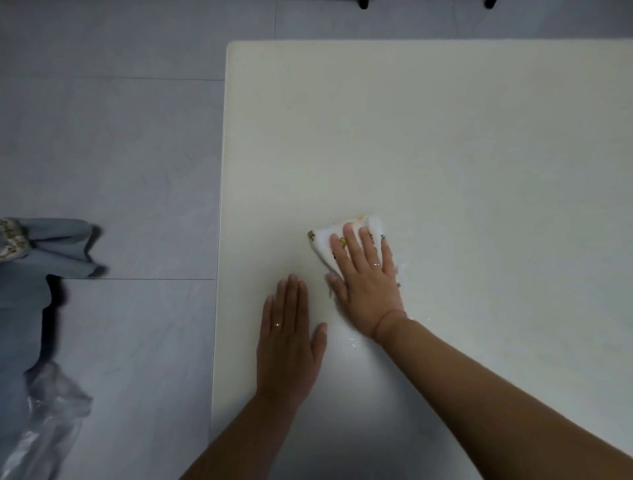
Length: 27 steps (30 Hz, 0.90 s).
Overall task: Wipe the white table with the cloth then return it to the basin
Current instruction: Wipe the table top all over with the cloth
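Note:
A folded white cloth (pixel 325 245) with small yellow and brown prints lies on the white table (pixel 445 137). My right hand (pixel 364 281) presses flat on top of the cloth, fingers spread over it, and covers most of it. My left hand (pixel 289 339) rests palm down on the bare tabletop just to the left of and nearer than the cloth, holding nothing. A wet sheen shows on the table around and below my right hand. No basin is in view.
The table's left edge (pixel 219 240) runs down the middle of the view, with grey tiled floor (pixel 109 137) beyond it. Blue-grey fabric (pixel 51 246) and a clear plastic bag (pixel 44 418) sit at the far left. Dark furniture legs (pixel 363 3) stand past the far edge.

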Each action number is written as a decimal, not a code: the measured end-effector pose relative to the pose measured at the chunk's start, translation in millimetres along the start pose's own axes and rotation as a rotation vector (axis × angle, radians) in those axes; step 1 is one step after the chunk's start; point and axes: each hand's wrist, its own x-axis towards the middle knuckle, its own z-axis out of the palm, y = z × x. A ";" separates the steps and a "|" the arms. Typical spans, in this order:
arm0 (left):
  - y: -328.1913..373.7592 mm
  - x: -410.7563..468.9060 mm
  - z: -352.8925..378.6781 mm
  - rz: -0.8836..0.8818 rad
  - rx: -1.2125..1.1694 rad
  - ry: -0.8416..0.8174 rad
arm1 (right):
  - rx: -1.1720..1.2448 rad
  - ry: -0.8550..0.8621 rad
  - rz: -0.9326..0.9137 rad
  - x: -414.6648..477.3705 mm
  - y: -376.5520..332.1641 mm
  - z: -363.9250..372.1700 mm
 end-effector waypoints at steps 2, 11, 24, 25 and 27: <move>-0.7 -0.2 0.9 -0.011 0.009 -0.001 | -0.065 -0.005 -0.075 -5.1 33.0 -3.2; 0.1 0.7 0.4 -0.006 0.036 -0.023 | 0.080 0.056 0.338 -26.7 -17.2 12.3; 2.3 -0.4 -3.0 0.007 0.073 -0.001 | 0.094 0.074 0.380 -59.7 2.1 19.8; 2.9 -0.3 -4.4 0.011 0.073 0.000 | 0.065 0.051 0.255 -68.0 -9.1 22.9; 4.1 -1.5 -7.9 0.011 0.056 -0.005 | -0.013 0.006 0.011 -84.2 -5.7 21.7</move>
